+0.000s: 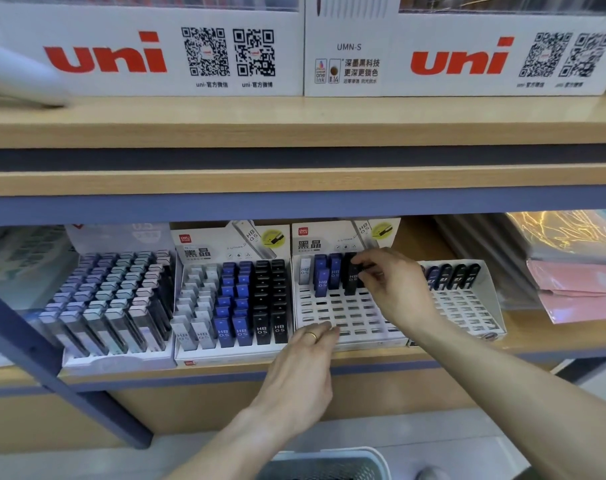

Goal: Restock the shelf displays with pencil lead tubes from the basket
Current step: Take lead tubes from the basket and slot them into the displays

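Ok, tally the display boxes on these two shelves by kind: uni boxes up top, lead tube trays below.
uni boxes: 2
lead tube trays: 4
Total: 6

Wooden shelves [294, 129] on blue-grey frame [34, 344], evenly lit.
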`<state>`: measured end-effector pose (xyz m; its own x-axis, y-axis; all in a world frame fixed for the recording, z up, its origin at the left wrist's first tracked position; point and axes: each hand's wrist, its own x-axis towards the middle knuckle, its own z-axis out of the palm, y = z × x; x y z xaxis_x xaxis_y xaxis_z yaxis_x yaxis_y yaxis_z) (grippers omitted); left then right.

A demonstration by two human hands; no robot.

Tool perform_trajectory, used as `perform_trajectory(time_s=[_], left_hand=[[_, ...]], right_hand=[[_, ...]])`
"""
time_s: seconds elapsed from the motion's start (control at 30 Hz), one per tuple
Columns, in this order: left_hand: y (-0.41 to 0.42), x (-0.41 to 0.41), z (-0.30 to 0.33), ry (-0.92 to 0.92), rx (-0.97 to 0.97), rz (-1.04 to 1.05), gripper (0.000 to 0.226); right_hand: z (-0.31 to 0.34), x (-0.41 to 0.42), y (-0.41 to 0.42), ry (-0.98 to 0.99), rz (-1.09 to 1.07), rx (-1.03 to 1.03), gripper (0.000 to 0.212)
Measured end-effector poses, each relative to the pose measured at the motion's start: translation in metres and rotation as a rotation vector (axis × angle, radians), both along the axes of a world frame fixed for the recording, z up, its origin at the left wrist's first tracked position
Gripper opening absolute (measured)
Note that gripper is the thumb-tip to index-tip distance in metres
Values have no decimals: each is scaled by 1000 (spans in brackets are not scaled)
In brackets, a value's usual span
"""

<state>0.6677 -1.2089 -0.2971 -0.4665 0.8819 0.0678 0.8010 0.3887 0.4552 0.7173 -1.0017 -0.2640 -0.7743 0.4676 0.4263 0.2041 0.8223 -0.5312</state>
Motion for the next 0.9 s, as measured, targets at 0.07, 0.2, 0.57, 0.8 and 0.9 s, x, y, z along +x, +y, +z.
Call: perform_trajectory(time_s=[0.07,0.2,0.57,0.8,0.9], left_hand=[[0,-1,-4,42,-43,-19,69],[-1,-7,-7,96,-61,-61,72],[-41,3,-14,221,-14,-116,60],[-103,23,-61,180,-200,-236,43],[-126,35,-104,22,-424,-230,46]], right_hand=[[-3,-3,-1,-55,-4,46,35],[-7,-3,0,-138,-34,57,49],[8,43,-45,-239,103,49,40],[-45,117,-114,-626,402,-79,33],[-94,142,-135,-897,424,-109,35]])
